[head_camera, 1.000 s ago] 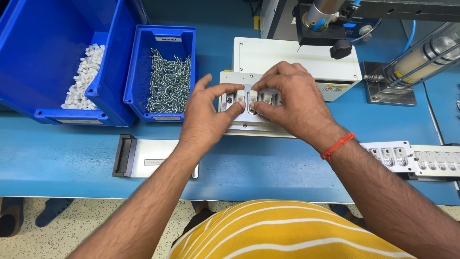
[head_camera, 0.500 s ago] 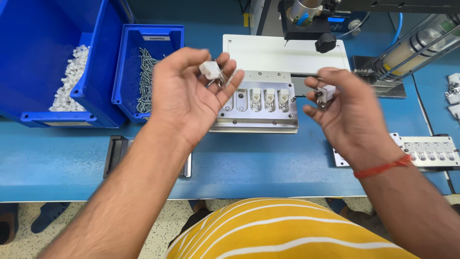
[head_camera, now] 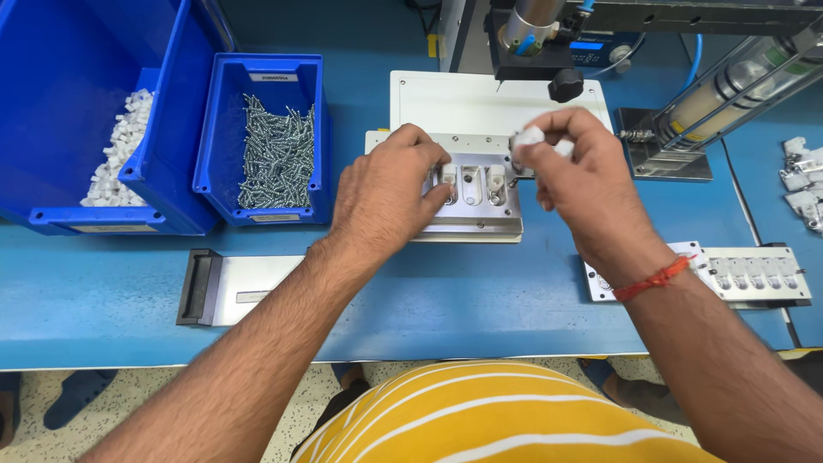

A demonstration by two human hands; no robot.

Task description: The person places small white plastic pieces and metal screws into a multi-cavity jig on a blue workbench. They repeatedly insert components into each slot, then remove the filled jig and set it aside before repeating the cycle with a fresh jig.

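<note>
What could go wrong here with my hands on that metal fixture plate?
The right hand pinches small white parts above the metal fixture plate; a loose grip might drop one. The left hand covers the fixture's left pockets, so a part could seat crooked unseen. Both hands sit just below the press head, a possible pinch hazard.

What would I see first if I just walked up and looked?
Two hands in the middle: the left hand presses on a metal fixture plate, and the right hand pinches a small white part just above it. To the left, blue bins hold shiny screws and white plastic pieces.
</note>
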